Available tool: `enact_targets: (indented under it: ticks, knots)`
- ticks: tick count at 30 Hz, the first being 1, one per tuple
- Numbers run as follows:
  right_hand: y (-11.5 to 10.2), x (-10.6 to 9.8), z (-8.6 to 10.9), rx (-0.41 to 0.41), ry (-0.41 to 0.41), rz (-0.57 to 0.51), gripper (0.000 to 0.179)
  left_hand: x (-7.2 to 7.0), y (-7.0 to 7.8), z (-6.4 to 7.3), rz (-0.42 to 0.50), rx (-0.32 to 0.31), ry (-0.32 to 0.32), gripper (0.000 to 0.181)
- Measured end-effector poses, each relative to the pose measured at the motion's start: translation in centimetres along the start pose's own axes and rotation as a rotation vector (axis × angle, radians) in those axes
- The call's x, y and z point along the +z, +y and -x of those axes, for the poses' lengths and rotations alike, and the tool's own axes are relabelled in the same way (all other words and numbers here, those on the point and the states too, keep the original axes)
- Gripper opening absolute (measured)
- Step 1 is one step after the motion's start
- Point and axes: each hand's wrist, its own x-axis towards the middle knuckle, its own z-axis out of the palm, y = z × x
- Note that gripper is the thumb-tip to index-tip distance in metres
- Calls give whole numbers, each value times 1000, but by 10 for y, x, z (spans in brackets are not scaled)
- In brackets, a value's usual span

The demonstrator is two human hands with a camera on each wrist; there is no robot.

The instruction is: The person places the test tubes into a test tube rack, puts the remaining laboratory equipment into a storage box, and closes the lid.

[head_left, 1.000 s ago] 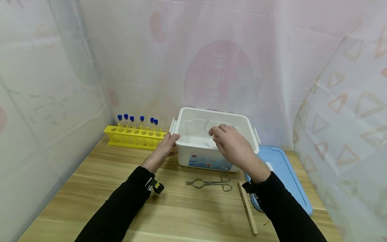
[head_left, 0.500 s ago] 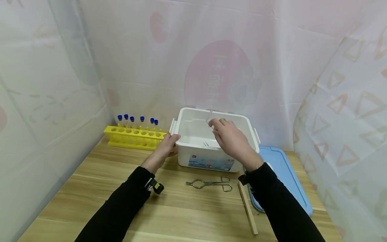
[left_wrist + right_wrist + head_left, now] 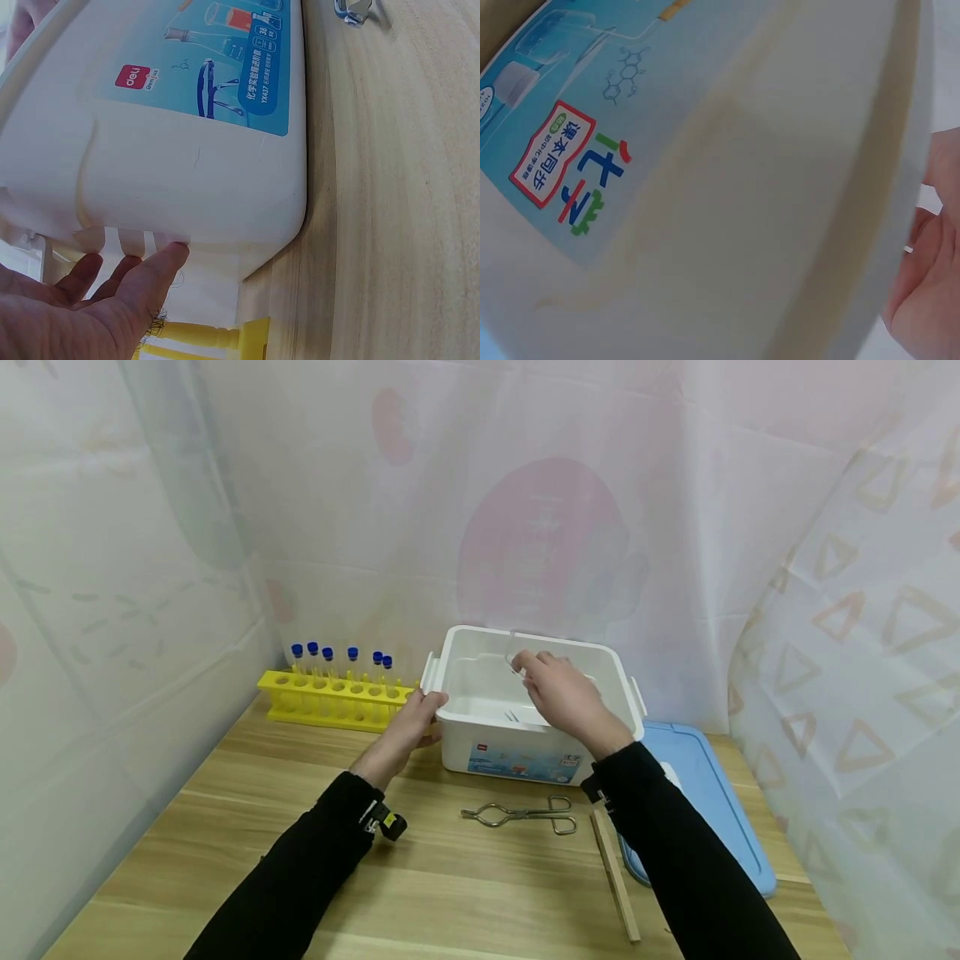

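A white plastic storage box (image 3: 480, 739) with a blue printed label (image 3: 225, 64) stands at the back of the table. My left hand (image 3: 408, 727) holds its left side by the rim, and in the left wrist view its fingertips (image 3: 171, 259) touch the wall. Over the box's opening, my right hand (image 3: 562, 693) pinches a thin, clear bent glass tube (image 3: 508, 652); its lower part is hidden by the hand. In the right wrist view the box wall covers part of the right hand (image 3: 934, 270). Small thin blue-tinted pieces (image 3: 512, 716) lie inside the box.
Metal crucible tongs (image 3: 517, 814) lie in front of the box. A wooden strip (image 3: 617, 881) lies to their right, beside a blue lid (image 3: 712, 802) partly covered by the right sleeve. A yellow rack (image 3: 330, 702) with several blue-capped tubes stands at the left.
My right hand has shifted left over the box, still pinching the glass tube, whose visible end now reaches the back rim. The left hand and the box have stayed in place.
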Motion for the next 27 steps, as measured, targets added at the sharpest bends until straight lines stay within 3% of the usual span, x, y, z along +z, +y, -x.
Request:
enact_targets:
  ticks: [12,27]
  knots:
    - [11,16,-25,24,-123,-2,35,-2,-1,1,6,4,1,81]
    - [29,31,-30,63,-308,-165,41,1,-2,1,2,2,7,77]
